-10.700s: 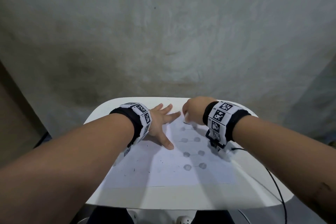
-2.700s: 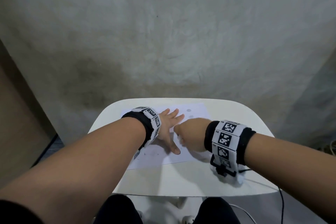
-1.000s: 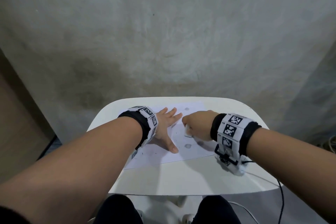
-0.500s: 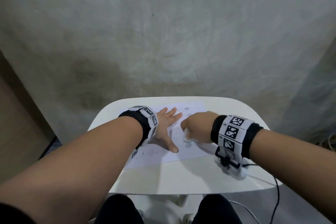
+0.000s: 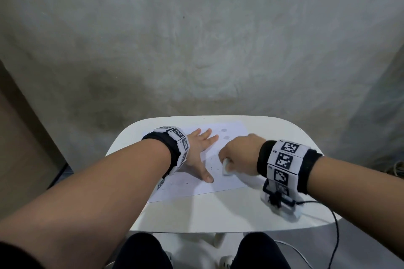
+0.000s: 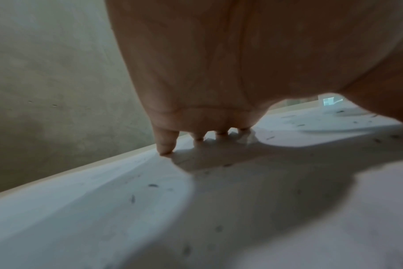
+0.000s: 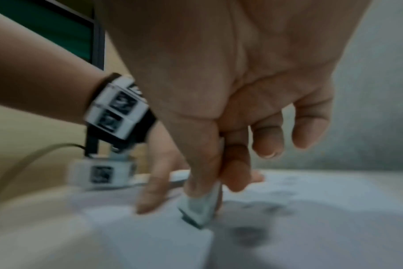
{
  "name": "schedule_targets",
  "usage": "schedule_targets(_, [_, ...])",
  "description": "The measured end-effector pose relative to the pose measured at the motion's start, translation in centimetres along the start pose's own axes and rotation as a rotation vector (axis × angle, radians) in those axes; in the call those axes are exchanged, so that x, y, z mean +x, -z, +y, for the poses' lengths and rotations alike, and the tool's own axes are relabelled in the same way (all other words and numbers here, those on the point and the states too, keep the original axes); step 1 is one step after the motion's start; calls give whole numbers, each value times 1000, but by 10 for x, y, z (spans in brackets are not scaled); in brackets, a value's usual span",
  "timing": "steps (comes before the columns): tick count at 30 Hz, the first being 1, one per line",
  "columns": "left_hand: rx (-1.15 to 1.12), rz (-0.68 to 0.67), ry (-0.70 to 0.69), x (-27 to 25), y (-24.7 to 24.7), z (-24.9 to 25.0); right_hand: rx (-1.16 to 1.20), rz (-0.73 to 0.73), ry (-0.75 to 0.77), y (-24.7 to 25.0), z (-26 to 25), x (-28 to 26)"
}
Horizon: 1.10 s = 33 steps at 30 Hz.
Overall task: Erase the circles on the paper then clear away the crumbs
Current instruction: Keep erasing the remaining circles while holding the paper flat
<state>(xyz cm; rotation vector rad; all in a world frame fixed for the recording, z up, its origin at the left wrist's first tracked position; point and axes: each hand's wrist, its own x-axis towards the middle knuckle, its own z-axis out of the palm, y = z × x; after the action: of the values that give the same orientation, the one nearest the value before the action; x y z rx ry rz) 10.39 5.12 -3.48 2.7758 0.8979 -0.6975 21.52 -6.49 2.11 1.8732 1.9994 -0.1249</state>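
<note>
table: small white top [image 5: 218,214] with rounded corners, before a grey wall
on it: one paper sheet [image 5: 185,190], lying flat, speckled with dark crumbs [image 5: 213,162]

1. The paper [image 5: 218,183] is a white sheet lying flat on the surface, its near edge slanting up toward the right.
2. Two grey pencil circles [image 5: 224,136] remain near the paper's far edge, one just behind the other.
3. The eraser [image 7: 200,209] is a small white block with a grey-smudged tip, tilted, its lower end touching the paper near the sheet's middle.
4. Dark eraser crumbs [image 6: 152,185] lie scattered over the paper, mostly left of the eraser.
</note>
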Motion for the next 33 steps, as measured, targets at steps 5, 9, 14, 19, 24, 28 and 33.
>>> schedule_targets(5, [-2,12,9,1,-2,0,-12,-13,32,-4,-2,-2])
schedule_targets(9, [-5,8,-1,-1,-1,-1,11,-19,-29,2,5,1])
schedule_targets(14, [6,1,15,-3,0,4,-93,-48,34,-1,-5,-3])
schedule_targets(19, [-7,-7,-2,-5,6,4,-48,28,-48,17,0,16])
schedule_targets(24, [14,-8,20,1,1,2,-13,-30,101,-7,-12,-1])
schedule_targets(28, [20,-1,20,1,1,3,-3,-137,71,14,-9,7])
schedule_targets(33, [-4,15,-4,2,1,1,33,-26,30,13,-10,21])
